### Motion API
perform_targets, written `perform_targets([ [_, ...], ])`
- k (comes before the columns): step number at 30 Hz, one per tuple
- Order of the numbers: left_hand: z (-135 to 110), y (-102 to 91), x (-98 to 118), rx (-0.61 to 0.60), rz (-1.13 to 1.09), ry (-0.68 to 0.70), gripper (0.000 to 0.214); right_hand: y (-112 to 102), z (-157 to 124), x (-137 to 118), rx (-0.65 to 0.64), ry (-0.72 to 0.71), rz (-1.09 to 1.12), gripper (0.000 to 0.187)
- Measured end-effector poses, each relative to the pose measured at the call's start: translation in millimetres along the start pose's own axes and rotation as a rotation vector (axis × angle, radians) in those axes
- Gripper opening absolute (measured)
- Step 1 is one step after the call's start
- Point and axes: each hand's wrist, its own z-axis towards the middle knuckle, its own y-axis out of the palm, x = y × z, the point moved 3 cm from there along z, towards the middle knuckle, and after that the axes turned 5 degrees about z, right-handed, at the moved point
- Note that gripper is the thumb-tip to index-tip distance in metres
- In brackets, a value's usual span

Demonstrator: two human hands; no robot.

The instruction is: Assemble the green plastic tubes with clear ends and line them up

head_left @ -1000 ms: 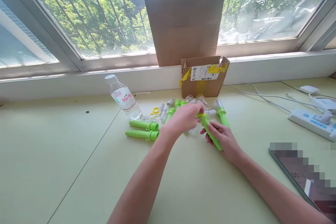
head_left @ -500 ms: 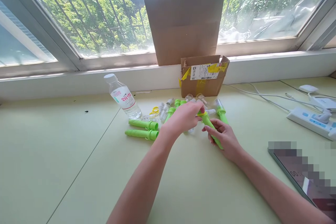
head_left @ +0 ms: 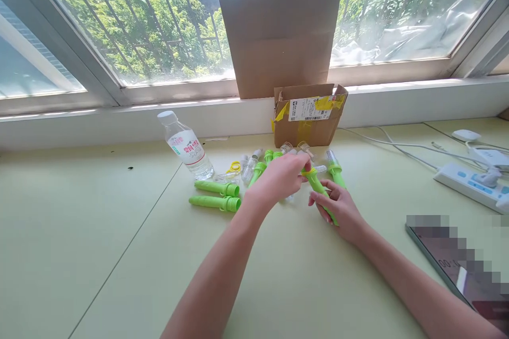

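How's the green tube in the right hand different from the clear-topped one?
The held tube is in the right hand; the clear-topped tube lies on the table. The held tube shows a yellow ring near one end; the clear-topped tube shows a clear end. Both are green.

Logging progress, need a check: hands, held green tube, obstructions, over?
Right hand holding green tube. Left hand at its yellow ring, grip partly hidden. Clear-topped tube just beyond right hand, possible snag.

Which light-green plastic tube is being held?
The light-green plastic tube gripped in the right hand, yellow ring at its upper end; the other visible tubes rest on the pale-green table.
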Motion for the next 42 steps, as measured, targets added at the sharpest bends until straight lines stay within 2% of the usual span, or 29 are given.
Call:
perform_targets([
  [4,0.9,0.0,0.6,0.029,-0.006,-0.002,0.006,0.8,-0.2,-0.9,0.025,-0.002,0.029,0.032],
  [9,0.2,1.0,2.0,0.03,-0.013,0.027,0.009,5.1,-1.4,-3.3,-0.028,-0.033,0.082,0.034],
  [14,0.8,1.5,1.8,-0.005,-0.008,-0.004,0.006,2.8,-0.4,0.3,0.019,-0.018,0.036,0.033],
  [18,1.1,2.2,3.0,0.004,-0.021,0.031,0.008,0.2,0.6,2.3,0.048,0.004,0.042,0.038],
  [23,0.9,5.0,0.7,0.016,-0.005,0.041,0.012,1.6,0.5,-2.4,-0.003,-0.051,0.092,0.031],
  [28,1.1,4.5,-3.2,-0.006,-0.008,0.007,0.004,2.5,0.6,-2.5,-0.026,-0.014,0.026,0.038],
  [35,-0.3,4.4,1.0,-0.025,-0.042,0.033,0.019,0.2,2.0,0.7,0.044,0.004,0.018,0.042],
  [42,1.5,4.9,-0.2,0.03,0.017,0.018,0.003,0.8,1.6,-2.4,-0.007,-0.05,0.024,0.032],
])
